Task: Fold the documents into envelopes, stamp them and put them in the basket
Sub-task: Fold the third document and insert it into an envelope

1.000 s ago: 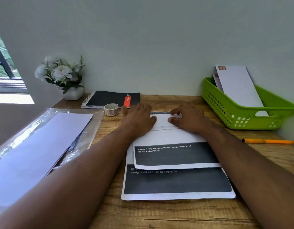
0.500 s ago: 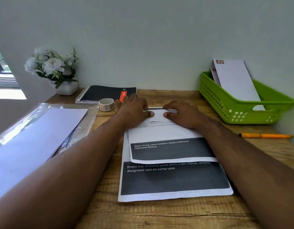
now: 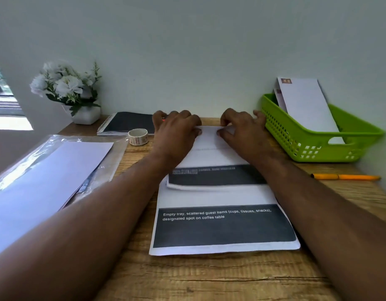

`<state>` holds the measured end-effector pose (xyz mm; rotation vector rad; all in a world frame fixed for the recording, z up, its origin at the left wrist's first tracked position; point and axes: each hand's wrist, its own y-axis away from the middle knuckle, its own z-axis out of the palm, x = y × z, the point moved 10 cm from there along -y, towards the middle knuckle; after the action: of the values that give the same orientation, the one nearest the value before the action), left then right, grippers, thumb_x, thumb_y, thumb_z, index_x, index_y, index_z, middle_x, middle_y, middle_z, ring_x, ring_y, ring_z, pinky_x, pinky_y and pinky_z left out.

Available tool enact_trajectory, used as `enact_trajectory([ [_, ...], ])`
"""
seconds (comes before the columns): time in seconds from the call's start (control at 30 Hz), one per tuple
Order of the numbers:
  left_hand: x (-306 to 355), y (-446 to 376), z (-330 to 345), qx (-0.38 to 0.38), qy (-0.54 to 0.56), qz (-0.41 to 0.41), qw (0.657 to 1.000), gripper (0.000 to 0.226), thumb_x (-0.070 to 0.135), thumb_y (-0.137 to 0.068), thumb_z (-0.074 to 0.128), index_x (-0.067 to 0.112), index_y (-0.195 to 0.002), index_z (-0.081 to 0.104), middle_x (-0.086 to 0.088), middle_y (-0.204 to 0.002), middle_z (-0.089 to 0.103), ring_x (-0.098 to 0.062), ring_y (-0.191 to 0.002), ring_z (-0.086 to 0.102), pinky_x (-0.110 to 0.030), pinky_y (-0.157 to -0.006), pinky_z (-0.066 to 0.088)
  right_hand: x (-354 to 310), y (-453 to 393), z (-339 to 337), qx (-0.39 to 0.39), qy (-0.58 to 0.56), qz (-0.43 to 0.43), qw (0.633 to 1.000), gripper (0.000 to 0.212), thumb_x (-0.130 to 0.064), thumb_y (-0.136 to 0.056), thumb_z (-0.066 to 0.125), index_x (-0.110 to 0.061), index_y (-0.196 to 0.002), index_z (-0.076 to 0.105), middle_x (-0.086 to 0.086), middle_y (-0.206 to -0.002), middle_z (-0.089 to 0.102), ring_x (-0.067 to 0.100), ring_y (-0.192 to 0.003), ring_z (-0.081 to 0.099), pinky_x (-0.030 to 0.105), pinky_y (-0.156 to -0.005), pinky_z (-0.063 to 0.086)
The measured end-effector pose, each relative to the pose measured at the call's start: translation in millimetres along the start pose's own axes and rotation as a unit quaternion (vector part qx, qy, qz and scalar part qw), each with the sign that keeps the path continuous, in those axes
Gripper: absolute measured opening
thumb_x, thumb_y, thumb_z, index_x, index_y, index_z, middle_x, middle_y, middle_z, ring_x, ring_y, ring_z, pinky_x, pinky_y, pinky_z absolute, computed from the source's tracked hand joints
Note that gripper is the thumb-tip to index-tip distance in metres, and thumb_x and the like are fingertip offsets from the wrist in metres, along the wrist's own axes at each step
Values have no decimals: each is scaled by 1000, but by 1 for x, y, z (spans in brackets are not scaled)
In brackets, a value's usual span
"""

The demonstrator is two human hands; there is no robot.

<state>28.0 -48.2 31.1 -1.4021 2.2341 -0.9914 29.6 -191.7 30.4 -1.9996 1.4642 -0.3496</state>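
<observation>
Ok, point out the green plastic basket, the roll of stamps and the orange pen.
Green plastic basket point(image 3: 281, 135): head view, on its perforated left wall.
Roll of stamps point(image 3: 138, 136): head view, on the roll's front side.
Orange pen point(image 3: 348, 177): head view, mid-barrel.

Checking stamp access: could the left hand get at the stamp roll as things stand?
Probably yes: the stamp roll stands uncovered on the desk just beside the left hand, nothing between them, though that hand now presses the folded document.
</observation>
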Motion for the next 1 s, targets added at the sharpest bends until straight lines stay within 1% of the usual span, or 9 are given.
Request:
enact_trajectory([
  [0.1, 10, 5, 0, 2, -51, 14, 999, 9, 19, -88, 62, 24, -93, 67, 2, -98, 66, -25, -97, 60, -41, -91, 21, -16, 2, -10, 12, 71, -48, 996, 10, -20, -85, 62, -26, -89, 55, -11, -83, 57, 17, -89, 57, 42, -102, 23],
  [0.2, 7, 10, 28, -127, -21, -22, 991, 21, 16, -83, 56, 28, -98, 64, 5, -110, 63, -20, -109, 56, -38, -101, 17, -15, 7, 11, -99, 45, -45, 993, 9, -19, -82, 62, -25, -88, 58, -14, -84, 51, 12, -81, 50, 27, -79, 34],
  [0.3, 1, 21, 53, -237, 57, -81, 966, 26, 22, -83, 48, 27, -102, 65, 2, -118, 63, -21, -111, 57, -40, -104, 38, -9, 15, 37, -192, -85, -24, 977, 6, -17, -78, 63, -19, -83, 62, -13, -82, 55, 11, -85, 53, 23, -69, 34],
  [0.4, -4, 20, 57, -233, 125, -124, 956, 38, 28, -82, 38, 19, -99, 71, -3, -113, 67, -25, -106, 60, -41, -92, 49, -3, 13, 47, -216, -110, 4, 970, 12, -31, -81, 65, -19, -81, 65, -14, -78, 57, 4, -74, 50, 12, -59, 31],
  [0.47, -6, 18, 61, -225, 120, -128, 958, 38, 23, -86, 37, 15, -101, 71, -7, -115, 66, -28, -110, 58, -41, -93, 48, -4, 10, 51, -209, -91, 0, 974, 16, -31, -86, 60, -18, -90, 68, -8, -87, 63, 8, -82, 56, 17, -63, 35],
  [0.53, -10, 20, 68, -235, 83, -135, 959, 36, 19, -91, 40, 19, -115, 67, -7, -126, 57, -29, -121, 48, -42, -100, 42, -7, 9, 58, -204, -50, -10, 978, 24, -22, -90, 53, -18, -108, 68, 1, -107, 65, 21, -101, 58, 28, -80, 43],
  [0.63, -12, 24, 76, -252, 44, -132, 958, 39, 21, -95, 41, 25, -131, 56, -8, -136, 43, -30, -130, 34, -44, -104, 33, -11, 13, 69, -223, 48, -5, 974, 37, -21, -92, 43, -27, -126, 59, 5, -125, 53, 30, -119, 47, 42, -97, 39],
  [0.87, -5, 28, 80, -278, -18, -103, 955, 36, 34, -101, 34, 22, -131, 51, -11, -139, 37, -35, -129, 32, -50, -104, 30, -21, 19, 71, -248, 109, -2, 963, 38, -22, -94, 39, -27, -129, 51, 4, -132, 42, 31, -121, 41, 47, -97, 32],
  [1.0, -1, 32, 89, -319, -20, -84, 944, 44, 41, -102, 28, 24, -141, 39, -2, -153, 27, -34, -139, 26, -57, -108, 23, -24, 20, 71, -241, 124, -6, 963, 34, -26, -95, 40, -24, -127, 52, 4, -132, 43, 31, -120, 42, 48, -96, 34],
])
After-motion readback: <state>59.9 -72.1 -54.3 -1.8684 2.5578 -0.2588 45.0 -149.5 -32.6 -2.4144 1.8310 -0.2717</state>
